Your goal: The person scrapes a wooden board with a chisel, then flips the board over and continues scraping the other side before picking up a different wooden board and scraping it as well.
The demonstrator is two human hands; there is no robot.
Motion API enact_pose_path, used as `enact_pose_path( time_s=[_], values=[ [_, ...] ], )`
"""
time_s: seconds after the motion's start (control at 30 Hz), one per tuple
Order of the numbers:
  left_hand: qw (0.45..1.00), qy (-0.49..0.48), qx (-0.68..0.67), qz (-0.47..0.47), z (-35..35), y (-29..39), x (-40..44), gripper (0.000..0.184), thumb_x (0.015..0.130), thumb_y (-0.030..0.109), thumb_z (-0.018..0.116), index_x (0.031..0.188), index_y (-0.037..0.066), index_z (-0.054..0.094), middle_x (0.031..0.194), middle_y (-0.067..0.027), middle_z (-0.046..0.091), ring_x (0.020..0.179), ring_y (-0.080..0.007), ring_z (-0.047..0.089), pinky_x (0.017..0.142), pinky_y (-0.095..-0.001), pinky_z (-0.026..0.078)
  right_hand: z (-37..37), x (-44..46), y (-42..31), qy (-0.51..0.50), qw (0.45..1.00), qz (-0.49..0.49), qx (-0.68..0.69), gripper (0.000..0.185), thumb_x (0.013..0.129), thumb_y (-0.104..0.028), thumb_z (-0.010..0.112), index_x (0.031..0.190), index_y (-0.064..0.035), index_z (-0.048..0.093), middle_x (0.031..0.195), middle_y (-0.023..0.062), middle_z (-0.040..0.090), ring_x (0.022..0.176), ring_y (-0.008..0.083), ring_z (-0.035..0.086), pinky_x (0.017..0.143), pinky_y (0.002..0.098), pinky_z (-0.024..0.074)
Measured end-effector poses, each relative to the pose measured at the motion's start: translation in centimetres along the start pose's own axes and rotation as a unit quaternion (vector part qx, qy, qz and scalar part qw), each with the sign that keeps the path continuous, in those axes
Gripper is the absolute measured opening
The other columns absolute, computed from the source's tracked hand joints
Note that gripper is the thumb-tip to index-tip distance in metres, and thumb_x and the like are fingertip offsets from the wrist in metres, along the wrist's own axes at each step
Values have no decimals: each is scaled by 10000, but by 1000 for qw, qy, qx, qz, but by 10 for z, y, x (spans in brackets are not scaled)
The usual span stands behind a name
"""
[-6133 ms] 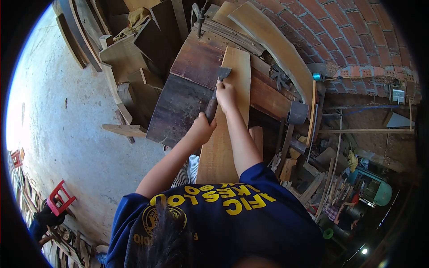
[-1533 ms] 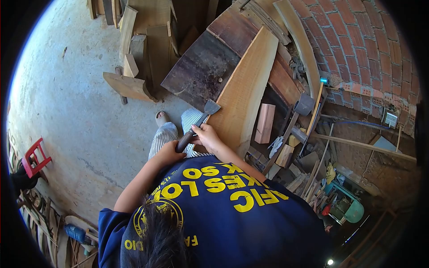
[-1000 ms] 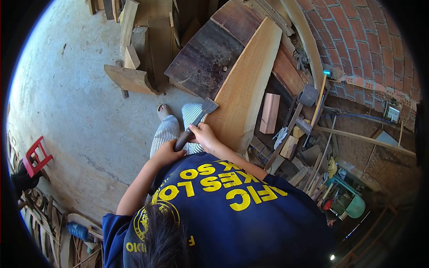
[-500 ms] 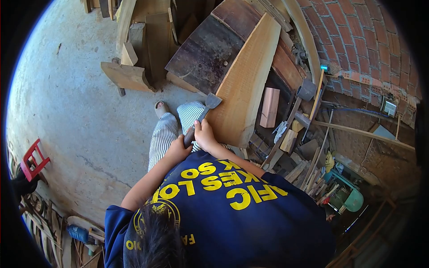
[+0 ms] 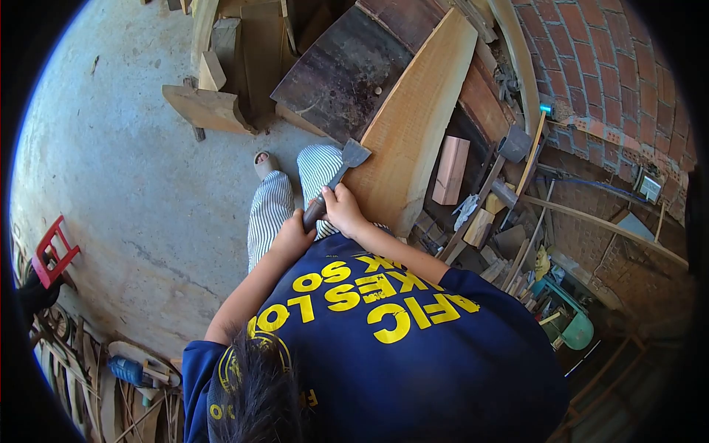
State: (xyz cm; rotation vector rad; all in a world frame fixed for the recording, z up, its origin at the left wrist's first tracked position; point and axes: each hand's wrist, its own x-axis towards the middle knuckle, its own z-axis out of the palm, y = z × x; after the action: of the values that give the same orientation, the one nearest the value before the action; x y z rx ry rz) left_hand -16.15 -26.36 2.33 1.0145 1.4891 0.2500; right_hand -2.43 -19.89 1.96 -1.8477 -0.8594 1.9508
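Observation:
A scraper with a dark wooden handle point(image 5: 314, 214) and a wide flat metal blade point(image 5: 356, 153) lies slanted across my lap. My left hand point(image 5: 293, 235) is wrapped round the rear end of the handle. Farther forward, my right hand point(image 5: 343, 209) grips the handle near the blade's neck. The blade is at the left edge of a long light-brown plank point(image 5: 413, 118), close to its near end. Under the plank is a dark, stained wooden surface point(image 5: 340, 77).
A pinkish wood block point(image 5: 450, 170) lies right of the plank, near a grey cylinder point(image 5: 515, 143). Boards point(image 5: 207, 109) stand at the upper left. A red plastic stool point(image 5: 53, 252) is far left, a green machine point(image 5: 577, 331) lower right. A brick wall point(image 5: 591, 66) rises at the upper right.
Earlier, both hands held the scraper far up the plank. Now the scraper is back at the near end, close to my body. Over the last second it has shifted only slightly.

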Motion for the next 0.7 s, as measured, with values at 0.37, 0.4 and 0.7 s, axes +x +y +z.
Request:
enact_pose_path(
  time_s=[0.37, 0.4, 0.7],
  values=[
    [1000, -7, -9, -22, 6, 4, 4, 466, 771, 225, 646, 1104, -60, 487, 902, -317, 613, 873, -438, 618, 755, -440, 498, -17, 16, 23, 61, 958, -126, -252, 299, 945, -221, 504, 802, 41, 506, 649, 102, 556, 557, 175, 579, 472, 346, 523],
    [1000, -10, -12, -23, 5, 7, 6, 469, 777, 231, 646, 1104, -63, 485, 900, -317, 614, 872, -441, 617, 754, -440, 497, -16, 15, 14, 60, 958, -125, -251, 299, 945, -221, 504, 802, 41, 506, 649, 102, 556, 557, 175, 579, 472, 346, 523],
    [999, 11, -29, 10, 1, 71, 35, 505, 860, 380, 596, 993, -92, 476, 844, -331, 612, 850, -464, 614, 735, -469, 494, -50, 30, -46, 136, 935, -130, -299, 333, 942, -250, 507, 755, 21, 558, 593, 97, 554, 534, 153, 512, 487, 355, 410]
  ],
)
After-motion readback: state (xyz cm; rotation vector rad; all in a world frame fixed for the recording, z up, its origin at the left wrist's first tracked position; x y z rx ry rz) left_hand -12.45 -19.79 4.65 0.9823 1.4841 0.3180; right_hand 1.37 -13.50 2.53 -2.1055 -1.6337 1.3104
